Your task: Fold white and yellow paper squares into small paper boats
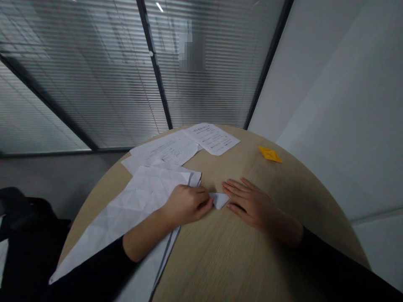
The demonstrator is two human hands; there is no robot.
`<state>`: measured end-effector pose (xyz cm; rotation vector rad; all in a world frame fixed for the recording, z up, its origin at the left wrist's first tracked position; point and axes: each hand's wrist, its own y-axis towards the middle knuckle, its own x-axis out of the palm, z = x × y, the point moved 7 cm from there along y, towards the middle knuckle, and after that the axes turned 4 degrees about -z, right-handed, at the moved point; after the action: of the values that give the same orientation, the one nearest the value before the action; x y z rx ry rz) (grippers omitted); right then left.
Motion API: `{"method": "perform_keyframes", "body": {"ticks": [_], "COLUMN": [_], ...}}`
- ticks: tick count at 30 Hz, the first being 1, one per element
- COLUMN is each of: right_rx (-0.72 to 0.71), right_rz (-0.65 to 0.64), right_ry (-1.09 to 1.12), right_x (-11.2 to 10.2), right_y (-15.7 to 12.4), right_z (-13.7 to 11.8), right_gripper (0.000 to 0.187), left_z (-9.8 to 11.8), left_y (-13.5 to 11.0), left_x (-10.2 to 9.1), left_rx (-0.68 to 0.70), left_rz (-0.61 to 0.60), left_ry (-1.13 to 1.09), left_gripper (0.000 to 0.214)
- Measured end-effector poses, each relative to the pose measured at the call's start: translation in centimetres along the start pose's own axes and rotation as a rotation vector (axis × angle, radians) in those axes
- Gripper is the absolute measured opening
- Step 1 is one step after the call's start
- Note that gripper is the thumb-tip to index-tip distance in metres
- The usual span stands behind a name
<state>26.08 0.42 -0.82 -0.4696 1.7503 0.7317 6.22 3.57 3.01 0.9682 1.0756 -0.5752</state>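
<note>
A small folded piece of white paper (219, 199) lies on the round wooden table (239, 260) between my two hands. My left hand (187, 204) is curled closed, with its fingertips pinching or pressing the left edge of the piece. My right hand (248, 200) lies flat beside it, fingers stretched out and held together, their tips resting on the paper's right side. Most of the small piece is hidden under the fingers.
A large creased white sheet (126, 209) lies under my left forearm. Printed pages (189, 144) lie at the table's far side. A folded orange paper shape (269, 154) sits at the far right. Window blinds (94, 84) and a white wall surround the table; a dark chair (28, 235) stands left.
</note>
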Motion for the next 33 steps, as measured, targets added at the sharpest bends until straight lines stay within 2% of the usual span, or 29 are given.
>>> {"method": "perform_keyframes", "body": {"ticks": [6, 10, 13, 17, 23, 30, 33], "right_rx": [-0.013, 0.002, 0.023, 0.032, 0.019, 0.021, 0.017], "right_rz": [0.040, 0.073, 0.105, 0.129, 0.144, 0.136, 0.149], "right_ry": [0.011, 0.078, 0.151, 0.218, 0.234, 0.253, 0.279], "right_x": [-0.1, -0.2, 0.0, 0.2, 0.3, 0.4, 0.2], "right_y": [0.0, 0.2, 0.3, 0.3, 0.3, 0.3, 0.3], "right_z": [0.5, 0.9, 1.4, 1.6, 1.6, 1.7, 1.7], "right_gripper": [0.056, 0.042, 0.031, 0.030, 0.023, 0.022, 0.022], "left_z": [0.4, 0.6, 0.6, 0.6, 0.6, 0.0, -0.3], "left_y": [-0.3, -0.4, -0.3, 0.1, 0.6, 0.2, 0.2], "left_x": [-0.3, -0.3, 0.0, 0.3, 0.5, 1.0, 1.1], "left_rx": [0.040, 0.058, 0.058, 0.069, 0.089, 0.057, 0.018], "left_rz": [0.039, 0.100, 0.082, 0.017, -0.036, 0.006, 0.012], "left_ry": [-0.004, 0.002, 0.014, -0.017, -0.058, -0.128, -0.154], "left_gripper": [0.033, 0.040, 0.038, 0.031, 0.035, 0.034, 0.041]}}
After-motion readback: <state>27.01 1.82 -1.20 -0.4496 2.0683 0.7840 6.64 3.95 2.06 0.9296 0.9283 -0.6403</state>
